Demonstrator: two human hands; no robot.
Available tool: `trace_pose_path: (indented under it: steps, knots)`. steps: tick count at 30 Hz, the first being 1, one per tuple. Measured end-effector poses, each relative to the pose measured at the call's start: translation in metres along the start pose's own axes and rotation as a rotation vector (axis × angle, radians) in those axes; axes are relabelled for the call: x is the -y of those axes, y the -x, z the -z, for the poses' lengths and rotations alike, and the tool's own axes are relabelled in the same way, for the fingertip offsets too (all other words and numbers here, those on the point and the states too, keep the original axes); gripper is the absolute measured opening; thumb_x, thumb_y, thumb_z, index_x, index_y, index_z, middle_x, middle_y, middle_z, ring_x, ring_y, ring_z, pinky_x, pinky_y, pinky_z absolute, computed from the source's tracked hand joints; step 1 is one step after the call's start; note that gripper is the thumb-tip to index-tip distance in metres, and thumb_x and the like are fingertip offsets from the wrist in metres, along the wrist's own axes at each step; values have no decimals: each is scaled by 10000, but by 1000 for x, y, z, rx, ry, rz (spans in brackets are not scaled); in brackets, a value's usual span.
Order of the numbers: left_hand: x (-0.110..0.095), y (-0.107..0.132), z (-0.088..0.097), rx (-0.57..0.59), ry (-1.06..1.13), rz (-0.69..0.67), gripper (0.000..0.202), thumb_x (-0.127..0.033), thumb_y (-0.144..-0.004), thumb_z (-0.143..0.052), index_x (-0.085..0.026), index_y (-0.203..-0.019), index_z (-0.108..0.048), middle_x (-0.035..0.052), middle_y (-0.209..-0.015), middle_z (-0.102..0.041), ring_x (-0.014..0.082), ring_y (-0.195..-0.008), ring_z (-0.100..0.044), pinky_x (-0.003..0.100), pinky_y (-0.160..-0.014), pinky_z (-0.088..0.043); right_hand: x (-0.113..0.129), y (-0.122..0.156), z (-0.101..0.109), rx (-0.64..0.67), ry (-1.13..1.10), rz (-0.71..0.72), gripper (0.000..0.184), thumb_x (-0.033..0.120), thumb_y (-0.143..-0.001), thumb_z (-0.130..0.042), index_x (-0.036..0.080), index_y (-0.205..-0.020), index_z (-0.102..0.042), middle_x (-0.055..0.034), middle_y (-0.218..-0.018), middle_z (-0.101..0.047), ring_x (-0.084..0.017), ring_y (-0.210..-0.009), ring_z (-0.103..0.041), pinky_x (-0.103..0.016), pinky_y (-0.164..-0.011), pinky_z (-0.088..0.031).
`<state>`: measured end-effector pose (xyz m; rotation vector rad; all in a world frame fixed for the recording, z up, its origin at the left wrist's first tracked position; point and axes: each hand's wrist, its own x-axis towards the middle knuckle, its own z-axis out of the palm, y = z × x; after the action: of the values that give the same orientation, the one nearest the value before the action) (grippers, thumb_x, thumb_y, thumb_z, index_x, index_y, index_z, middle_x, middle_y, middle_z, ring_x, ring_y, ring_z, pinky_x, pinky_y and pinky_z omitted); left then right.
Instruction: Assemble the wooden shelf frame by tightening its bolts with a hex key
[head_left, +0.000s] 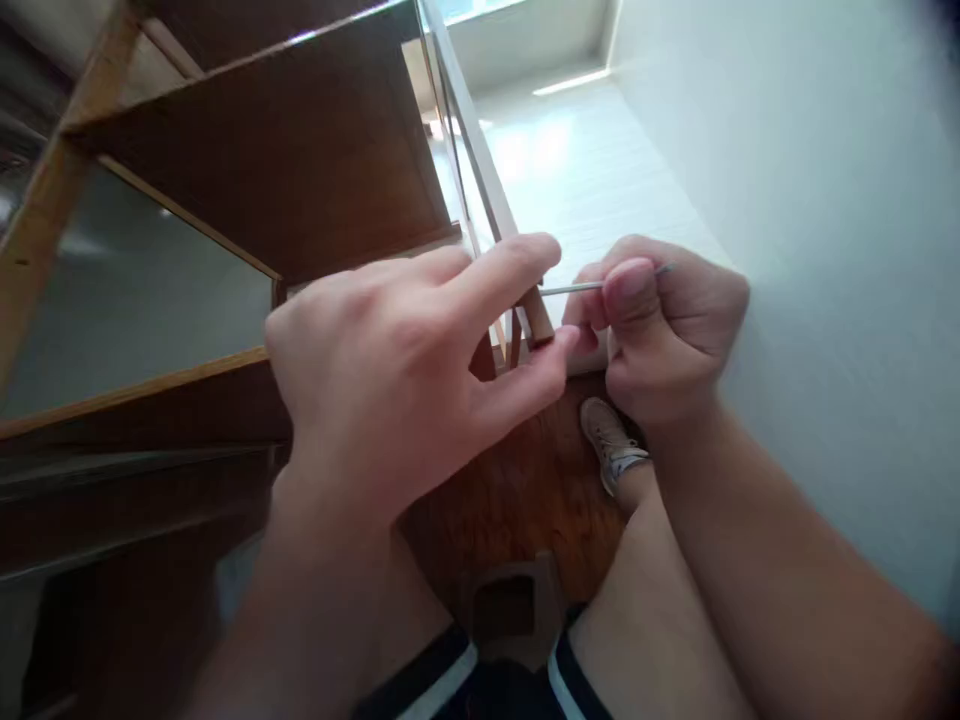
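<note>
My left hand (397, 350) is closed around the lower end of a narrow wooden post (540, 318), with the index finger above and the thumb below. The post belongs to a wooden shelf frame, and its far part runs away toward the window. On the right, my right hand (660, 320) pinches a thin metal hex key (571, 288) between thumb and curled fingers. The key's tip meets the side of the post, though exactly how it sits there is hidden. Its other end pokes out behind the thumb.
Brown shelf boards (285, 150) and a lighter wooden upright (82, 130) fill the left. A pale wall (825, 250) stands close on the right. Below are a reddish wood floor (525, 480), a shoe (611, 440) and a stool edge (551, 590) between my legs.
</note>
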<state>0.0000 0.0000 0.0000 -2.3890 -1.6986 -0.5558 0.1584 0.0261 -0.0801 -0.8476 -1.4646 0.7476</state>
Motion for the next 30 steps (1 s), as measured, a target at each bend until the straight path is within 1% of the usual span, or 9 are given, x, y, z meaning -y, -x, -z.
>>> trace_pose_path:
  steps: [5, 10, 15, 17, 20, 23, 26, 30]
  knots:
    - [3, 0, 0, 6, 82, -6, 353, -516, -821, -468, -382, -1103, -634, -28, -833, -686, 164, -838, -616, 267, -676, -389, 1, -2, 5, 23, 8, -14, 391, 449, -939, -420, 177, -680, -533, 12, -600, -463, -79, -577, -514, -222, -513, -384]
    - [0, 0, 0, -11, 37, -12, 359, -524, -822, -466, -392, -1112, -631, -29, -841, -696, 162, -820, -620, 275, -652, -374, 1, -1, 2, -19, 1, -5, 402, 489, -932, -411, 181, -709, -543, 11, -589, -447, -81, -586, -511, -219, -509, -379]
    - [1, 0, 0, 2, -17, -41, 381, -526, -816, -492, -406, -1158, -610, -38, -848, -698, 143, -767, -610, 273, -619, -347, 0, -4, -2, -86, -7, 27, 414, 419, -934, -452, 163, -609, -462, 14, -552, -412, -68, -524, -459, -228, -482, -328]
    - [2, -1, 0, -2, -34, -51, 392, -533, -815, -495, -415, -1174, -599, -44, -843, -697, 138, -750, -606, 274, -599, -334, -1, -5, -2, -101, -25, 24, 409, 393, -937, -455, 162, -599, -460, 14, -552, -413, -66, -506, -444, -234, -474, -313]
    - [3, 0, 0, -23, -40, -66, 392, -525, -828, -479, -418, -1187, -593, -47, -826, -695, 132, -726, -600, 273, -580, -323, -3, -4, -1, -70, -36, 16, 369, 396, -942, -441, 176, -658, -526, 14, -572, -433, -72, -525, -455, -235, -495, -328]
    - [3, 0, 0, -26, -40, -83, 400, -501, -831, -486, -388, -1198, -598, -35, -807, -694, 127, -710, -592, 268, -581, -334, -5, -4, 1, -33, -36, 32, 332, 416, -937, -437, 195, -730, -572, 11, -585, -438, -87, -553, -475, -237, -508, -343]
    - [2, -1, 1, -1, -55, -74, 402, -505, -824, -505, -403, -1203, -592, -37, -803, -689, 128, -712, -596, 271, -576, -336, -5, -5, 4, -2, -23, 45, 320, 424, -932, -442, 200, -743, -572, 8, -589, -445, -93, -554, -473, -236, -501, -335]
    - [1, -2, 3, 23, -26, -37, 378, -503, -819, -515, -426, -1179, -602, -30, -800, -682, 139, -740, -606, 274, -579, -338, -2, -6, 6, 20, -23, 24, 326, 399, -938, -440, 194, -709, -550, 6, -609, -475, -85, -557, -470, -237, -521, -343]
